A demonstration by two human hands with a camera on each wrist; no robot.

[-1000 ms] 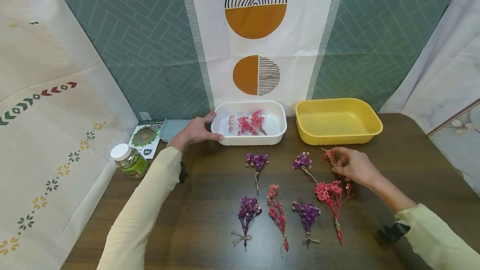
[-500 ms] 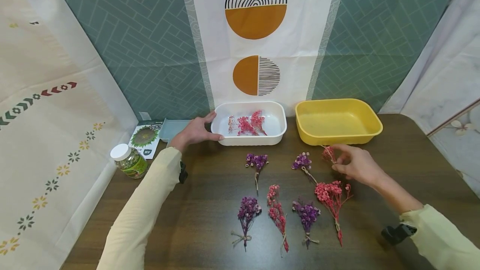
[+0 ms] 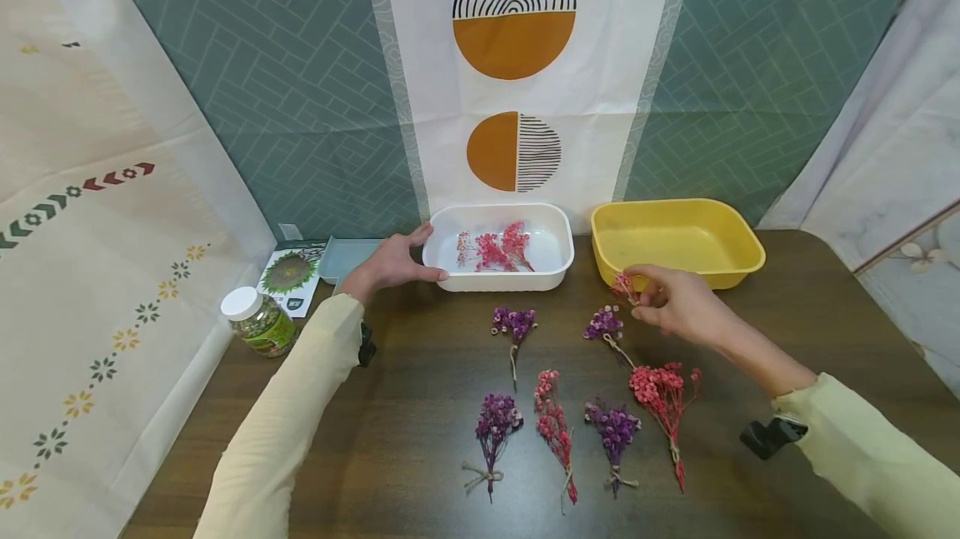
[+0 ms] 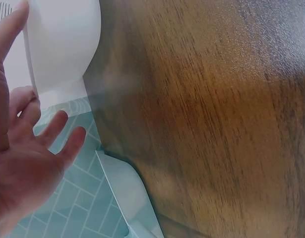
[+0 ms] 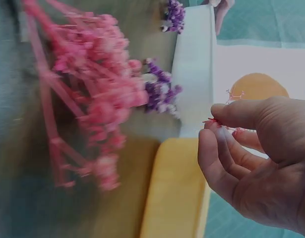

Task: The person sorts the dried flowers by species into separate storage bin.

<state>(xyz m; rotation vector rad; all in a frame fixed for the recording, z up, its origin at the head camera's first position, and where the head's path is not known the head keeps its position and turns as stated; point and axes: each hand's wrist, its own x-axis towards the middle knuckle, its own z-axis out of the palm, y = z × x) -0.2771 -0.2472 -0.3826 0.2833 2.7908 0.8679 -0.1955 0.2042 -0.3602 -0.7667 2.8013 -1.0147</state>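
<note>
In the head view my left hand [image 3: 392, 266] holds the left end of a white plastic basin [image 3: 498, 282], thumb at the front corner and forefinger at the back. Its other fingers stand spread off the rim in the left wrist view. Several pink dried flower sprigs [image 3: 492, 251] lie inside that basin. My right hand [image 3: 684, 301] pinches a small pink dried flower sprig [image 3: 624, 286] between thumb and fingers, above the table before the yellow basin [image 3: 678, 243]. Close below it lie a small purple flower bunch [image 3: 603, 322] and a pink bunch [image 3: 662, 386].
Nearer the front lie two purple bunches [image 3: 497, 422] tied with twine and a pink bunch [image 3: 553, 422]. Another purple bunch [image 3: 514, 322] lies before the white basin. At left are a lidded jar [image 3: 258, 321], a sunflower packet [image 3: 291, 272] and a light blue tray [image 3: 348, 256].
My right hand has moved left and slightly up in the head view, carrying the small pink sprig from the right side of the table. The left hand stays on the white basin.
</note>
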